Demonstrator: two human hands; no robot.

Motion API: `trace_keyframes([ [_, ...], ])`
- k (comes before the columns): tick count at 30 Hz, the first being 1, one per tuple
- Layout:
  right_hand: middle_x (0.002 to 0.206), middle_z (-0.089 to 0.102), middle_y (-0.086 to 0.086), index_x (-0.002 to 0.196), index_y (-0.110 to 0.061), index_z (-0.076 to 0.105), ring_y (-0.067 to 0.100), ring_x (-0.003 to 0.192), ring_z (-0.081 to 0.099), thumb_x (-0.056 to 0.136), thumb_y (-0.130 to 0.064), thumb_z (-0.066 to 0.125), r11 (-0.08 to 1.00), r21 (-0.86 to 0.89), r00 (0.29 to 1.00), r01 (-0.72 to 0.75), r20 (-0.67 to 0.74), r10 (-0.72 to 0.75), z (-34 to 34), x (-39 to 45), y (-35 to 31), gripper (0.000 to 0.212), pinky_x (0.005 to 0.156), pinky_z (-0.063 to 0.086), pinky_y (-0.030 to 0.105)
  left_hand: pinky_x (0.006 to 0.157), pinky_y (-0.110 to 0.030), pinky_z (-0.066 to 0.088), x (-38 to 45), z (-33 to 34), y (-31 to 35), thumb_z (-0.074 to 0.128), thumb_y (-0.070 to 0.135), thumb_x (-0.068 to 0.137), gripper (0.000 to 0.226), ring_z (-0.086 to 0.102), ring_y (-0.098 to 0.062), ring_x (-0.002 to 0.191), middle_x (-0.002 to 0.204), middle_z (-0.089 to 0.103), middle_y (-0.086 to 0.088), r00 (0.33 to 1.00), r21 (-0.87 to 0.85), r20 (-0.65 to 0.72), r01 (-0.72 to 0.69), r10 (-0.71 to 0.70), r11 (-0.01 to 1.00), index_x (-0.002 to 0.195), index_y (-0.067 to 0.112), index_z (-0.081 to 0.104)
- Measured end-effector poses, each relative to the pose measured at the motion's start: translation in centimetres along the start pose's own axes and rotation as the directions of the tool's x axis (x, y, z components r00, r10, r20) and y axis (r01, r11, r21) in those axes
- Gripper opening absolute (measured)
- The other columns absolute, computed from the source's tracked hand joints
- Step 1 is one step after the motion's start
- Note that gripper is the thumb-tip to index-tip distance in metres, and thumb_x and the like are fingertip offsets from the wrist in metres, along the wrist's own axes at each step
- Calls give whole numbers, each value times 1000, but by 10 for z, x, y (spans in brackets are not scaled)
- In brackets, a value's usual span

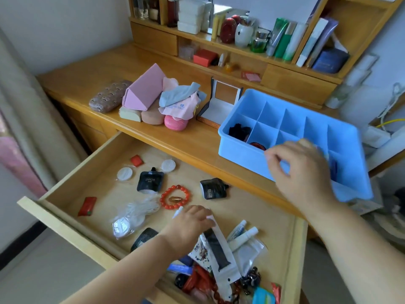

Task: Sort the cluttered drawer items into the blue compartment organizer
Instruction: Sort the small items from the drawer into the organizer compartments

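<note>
Grasped in the left hand (192, 220) is a long white packet with a dark strip (215, 249), pinched at its upper end by curled fingers; a white cap-like tip showing just above the fingers cannot be told apart as a separate item. That packet lies tilted over a heap of small sachets and tubes at the near right of the open wooden drawer (65, 222). The right hand (300, 170) is held over the near rim of the blue compartment organizer (241, 154), its fingers loosely curled; whether anything is pinched between thumb and forefinger cannot be told, since that hand is blurred.

The organizer is set on the table (197, 141) at the right, just behind the drawer. A black bundle (240, 130) is seen in its near-left compartment, and a dark round item with a red edge (258, 145) in the next one.

Spread across the drawer floor are a red bead bracelet (175, 197) ringed around an amber bead, two black spouted pouches (150, 179), two round white pads (125, 174), red sachets (87, 206) and crumpled clear wrapping (133, 216).

At the back left of the table a pink folding case (144, 88), a patterned glasses case (109, 96) and a pile of cloths (179, 99) are gathered.
</note>
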State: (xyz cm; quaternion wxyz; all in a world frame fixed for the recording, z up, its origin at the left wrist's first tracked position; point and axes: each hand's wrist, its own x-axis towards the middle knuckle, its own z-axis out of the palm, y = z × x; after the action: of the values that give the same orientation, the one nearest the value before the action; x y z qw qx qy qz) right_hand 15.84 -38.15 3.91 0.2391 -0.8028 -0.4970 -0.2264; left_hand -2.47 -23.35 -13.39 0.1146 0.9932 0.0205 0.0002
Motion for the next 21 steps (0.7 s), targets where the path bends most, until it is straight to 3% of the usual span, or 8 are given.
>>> trace_keyframes([
  [2, 67, 61, -11, 71, -20, 65, 14, 65, 48, 87, -21, 51, 987, 163, 991, 6, 131, -28, 11, -31, -18, 21, 57, 40, 30, 118, -41, 7, 13, 8, 5, 46, 0, 88, 60, 15, -24, 144, 154, 26, -7, 978, 128, 201, -75, 48, 989, 144, 20, 35],
  [4, 72, 60, -16, 80, -23, 68, -3, 64, 47, 89, -25, 52, 962, 242, 945, -129, 325, 45, 26, -65, -27, 18, 58, 41, 21, 119, -40, 5, 23, 13, 5, 44, 5, 93, 55, 17, -25, 143, 153, 28, -8, 966, 182, 256, -78, 29, 980, 145, 17, 32],
  [8, 101, 60, -21, 117, -34, 60, -6, 79, 53, 90, -35, 57, 811, 130, 663, -570, 657, 360, 52, -112, -34, 27, 75, 46, 13, 108, -34, 34, 31, 8, 9, 45, 5, 90, 49, 46, -22, 127, 135, 53, 0, 995, 139, 98, 8, -22, 990, 137, 21, 45],
  [10, 123, 55, -21, 131, -34, 51, -3, 103, 53, 89, -37, 60, 727, 117, 559, -677, 724, 404, 57, -122, -35, 43, 88, 41, 14, 94, -33, 45, 28, -2, 15, 46, 6, 89, 45, 57, -20, 112, 122, 62, 2, 997, -3, -27, 67, -67, 998, 131, 22, 52],
  [12, 125, 49, -23, 135, -35, 46, 1, 114, 48, 86, -42, 63, 660, 115, 494, -743, 758, 425, 55, -123, -34, 52, 91, 37, 16, 84, -33, 50, 20, -13, 23, 47, 10, 93, 36, 62, -20, 101, 112, 68, 1, 982, -194, -141, 100, -129, 976, 126, 20, 58],
  [14, 116, 54, -25, 124, -37, 53, -1, 104, 53, 77, -54, 67, 492, 187, 413, -850, 816, 404, 47, -116, -32, 52, 86, 41, 19, 80, -32, 50, 10, -25, 31, 47, 13, 96, 29, 64, -19, 95, 106, 70, 1, 953, -375, -209, 128, -219, 918, 120, 17, 63],
  [17, 95, 70, -4, 105, -23, 67, 5, 68, 60, 64, -47, 71, 54, 365, 360, -930, 868, 342, 38, -106, -31, 47, 61, 46, 20, 73, -33, 51, 1, -39, 45, 50, 13, 97, 23, 65, -16, 82, 92, 72, 1, 885, -581, -263, 172, -384, 795, 109, 17, 68],
  [21, 84, 66, 7, 105, -20, 64, 10, 53, 50, 60, -24, 80, -148, 443, 380, -884, 866, 325, 37, -100, -34, 47, 55, 43, 25, 53, -11, 41, 2, -56, 70, 50, 15, 97, 34, 55, 0, 55, 64, 66, 17, 868, -873, -106, 152, -485, 464, 85, 39, 70],
])
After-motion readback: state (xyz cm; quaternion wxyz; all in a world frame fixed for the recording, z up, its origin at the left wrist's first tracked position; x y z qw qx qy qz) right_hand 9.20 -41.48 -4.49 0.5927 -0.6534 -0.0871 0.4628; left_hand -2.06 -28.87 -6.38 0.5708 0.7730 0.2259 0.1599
